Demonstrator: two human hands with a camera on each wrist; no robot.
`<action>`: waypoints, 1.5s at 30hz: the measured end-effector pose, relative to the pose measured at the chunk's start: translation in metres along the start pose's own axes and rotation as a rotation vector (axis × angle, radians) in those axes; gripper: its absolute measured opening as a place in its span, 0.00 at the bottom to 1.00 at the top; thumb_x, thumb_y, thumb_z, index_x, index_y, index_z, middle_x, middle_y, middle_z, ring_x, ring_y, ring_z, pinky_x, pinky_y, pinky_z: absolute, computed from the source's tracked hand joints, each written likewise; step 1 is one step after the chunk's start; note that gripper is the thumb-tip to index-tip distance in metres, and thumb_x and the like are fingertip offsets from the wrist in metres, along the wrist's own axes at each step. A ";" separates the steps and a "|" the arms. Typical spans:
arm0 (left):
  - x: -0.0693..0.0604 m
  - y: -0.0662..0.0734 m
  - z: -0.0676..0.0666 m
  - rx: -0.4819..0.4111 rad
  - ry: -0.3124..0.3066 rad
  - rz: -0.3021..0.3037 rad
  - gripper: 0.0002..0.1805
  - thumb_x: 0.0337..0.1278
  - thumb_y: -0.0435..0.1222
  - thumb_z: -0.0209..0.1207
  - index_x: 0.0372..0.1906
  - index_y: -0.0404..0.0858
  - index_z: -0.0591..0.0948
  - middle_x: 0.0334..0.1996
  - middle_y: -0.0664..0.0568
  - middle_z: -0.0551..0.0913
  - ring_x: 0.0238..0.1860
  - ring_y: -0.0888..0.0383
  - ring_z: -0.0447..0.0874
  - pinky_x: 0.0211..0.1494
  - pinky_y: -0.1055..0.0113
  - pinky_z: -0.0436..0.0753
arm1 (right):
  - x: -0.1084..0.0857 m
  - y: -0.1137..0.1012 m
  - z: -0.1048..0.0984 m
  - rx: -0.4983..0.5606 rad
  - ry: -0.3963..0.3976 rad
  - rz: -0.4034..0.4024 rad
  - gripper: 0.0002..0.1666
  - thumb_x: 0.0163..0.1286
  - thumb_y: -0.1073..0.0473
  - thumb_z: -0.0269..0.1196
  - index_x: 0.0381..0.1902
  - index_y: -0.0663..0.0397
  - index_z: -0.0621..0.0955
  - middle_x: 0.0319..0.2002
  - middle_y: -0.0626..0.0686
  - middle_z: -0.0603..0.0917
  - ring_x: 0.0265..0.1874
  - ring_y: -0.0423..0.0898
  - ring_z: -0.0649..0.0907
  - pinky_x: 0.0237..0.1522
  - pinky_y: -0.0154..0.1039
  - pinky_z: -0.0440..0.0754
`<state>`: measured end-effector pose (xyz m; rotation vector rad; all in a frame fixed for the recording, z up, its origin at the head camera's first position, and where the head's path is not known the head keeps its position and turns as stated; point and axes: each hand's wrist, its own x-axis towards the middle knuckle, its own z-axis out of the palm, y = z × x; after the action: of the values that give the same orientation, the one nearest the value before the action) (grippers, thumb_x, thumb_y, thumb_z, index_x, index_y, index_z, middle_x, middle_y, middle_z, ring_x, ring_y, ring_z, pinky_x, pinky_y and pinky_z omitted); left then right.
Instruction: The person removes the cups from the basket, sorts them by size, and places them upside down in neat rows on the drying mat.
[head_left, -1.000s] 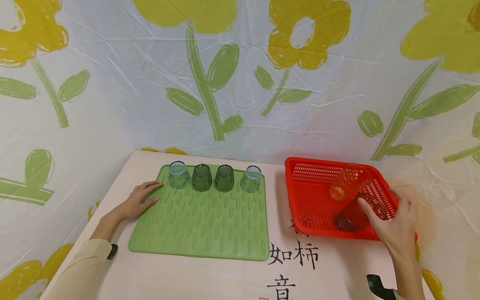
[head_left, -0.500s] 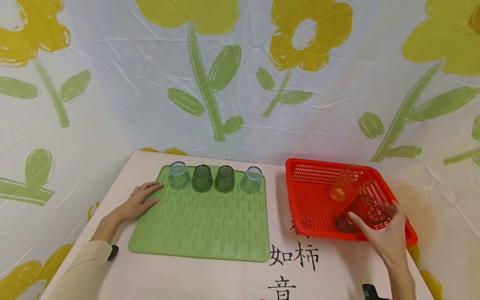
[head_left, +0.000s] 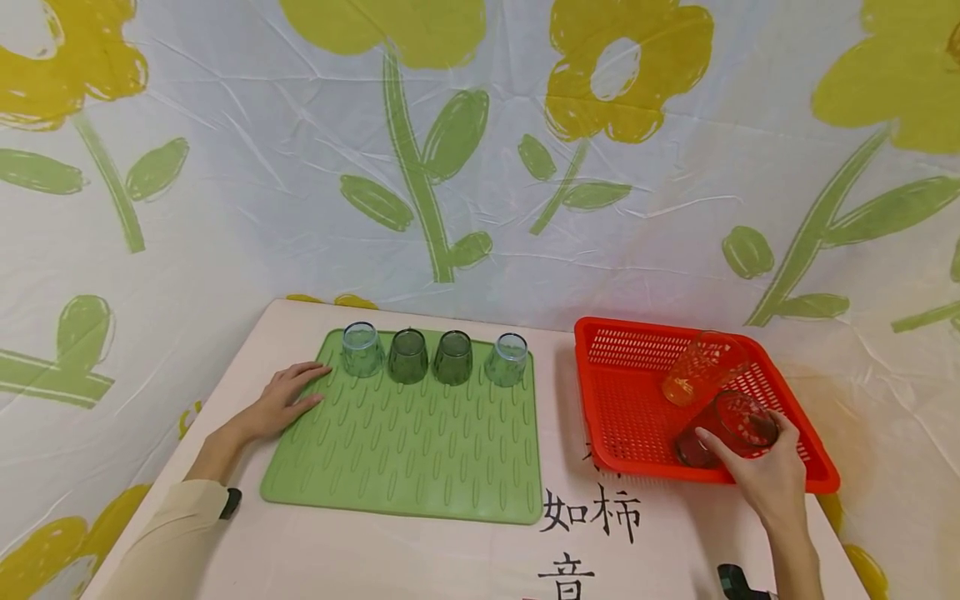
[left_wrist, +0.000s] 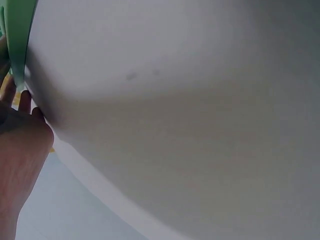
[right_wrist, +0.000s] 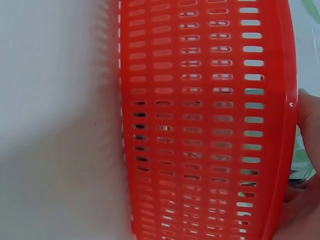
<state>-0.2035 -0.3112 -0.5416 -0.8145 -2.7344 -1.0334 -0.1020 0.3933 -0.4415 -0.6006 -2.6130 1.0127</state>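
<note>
Inside the red plastic basket [head_left: 626,462], a dark drinking glass [head_left: 712,429] leans with its rim toward the right. My right hand [head_left: 776,471] grips that glass near the rim, thumb on the near side and fingers on the far side. Beyond it in the basket lies a clear drinking glass [head_left: 697,367], tilted too. My left hand [head_left: 283,402] rests with relaxed fingers at the left edge of the green mat [head_left: 405,450]. In the right wrist view, the basket wall [right_wrist: 200,120] hides most of the gripped glass.
Along the mat's far edge stands a row of upside-down glasses: a light blue one [head_left: 362,350], two dark ones [head_left: 408,357] [head_left: 453,358], and another light blue one [head_left: 507,361]. A flower-patterned cloth [head_left: 300,167] hangs behind the table. Black characters [head_left: 592,512] mark the table cover.
My right hand has moved left from the basket's right rim and closed around the dark glass's rim. My left hand stays at the mat's edge.
</note>
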 end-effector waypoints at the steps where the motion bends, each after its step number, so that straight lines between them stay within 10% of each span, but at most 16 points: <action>1: 0.000 0.000 0.000 0.000 0.000 -0.001 0.26 0.69 0.27 0.61 0.68 0.23 0.71 0.66 0.25 0.68 0.67 0.24 0.60 0.61 0.28 0.58 | 0.000 0.000 0.000 -0.007 0.009 0.008 0.66 0.61 0.43 0.76 0.79 0.66 0.50 0.71 0.76 0.63 0.67 0.72 0.66 0.65 0.72 0.67; 11: 0.000 0.000 0.003 0.001 -0.003 0.001 0.25 0.69 0.27 0.61 0.67 0.23 0.72 0.66 0.25 0.68 0.67 0.24 0.60 0.61 0.28 0.58 | -0.004 0.000 0.002 0.085 0.085 0.043 0.61 0.60 0.45 0.77 0.80 0.56 0.55 0.74 0.65 0.65 0.71 0.63 0.66 0.71 0.64 0.64; 21: 0.001 0.000 0.000 0.001 0.002 -0.008 0.25 0.69 0.28 0.61 0.67 0.24 0.72 0.66 0.25 0.67 0.67 0.25 0.59 0.60 0.29 0.58 | -0.001 -0.020 0.001 0.438 0.114 0.015 0.49 0.65 0.59 0.74 0.76 0.35 0.59 0.66 0.43 0.68 0.62 0.40 0.70 0.50 0.19 0.76; 29: 0.005 0.007 0.001 0.007 0.022 -0.037 0.24 0.66 0.25 0.63 0.64 0.22 0.75 0.64 0.24 0.70 0.66 0.25 0.62 0.61 0.31 0.59 | -0.003 -0.039 0.005 0.794 0.053 -0.163 0.49 0.64 0.75 0.68 0.76 0.45 0.61 0.67 0.53 0.73 0.60 0.46 0.78 0.46 0.24 0.82; 45: 0.018 0.043 0.004 -0.047 0.088 -0.041 0.21 0.65 0.24 0.63 0.62 0.23 0.77 0.61 0.25 0.73 0.63 0.26 0.64 0.62 0.31 0.61 | -0.013 -0.075 0.019 0.840 -0.046 -0.260 0.46 0.68 0.75 0.64 0.77 0.44 0.62 0.67 0.58 0.73 0.60 0.47 0.79 0.48 0.28 0.83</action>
<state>-0.1958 -0.2739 -0.5145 -0.7046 -2.6738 -1.1175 -0.1189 0.3262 -0.4047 -0.0287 -1.9339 1.8438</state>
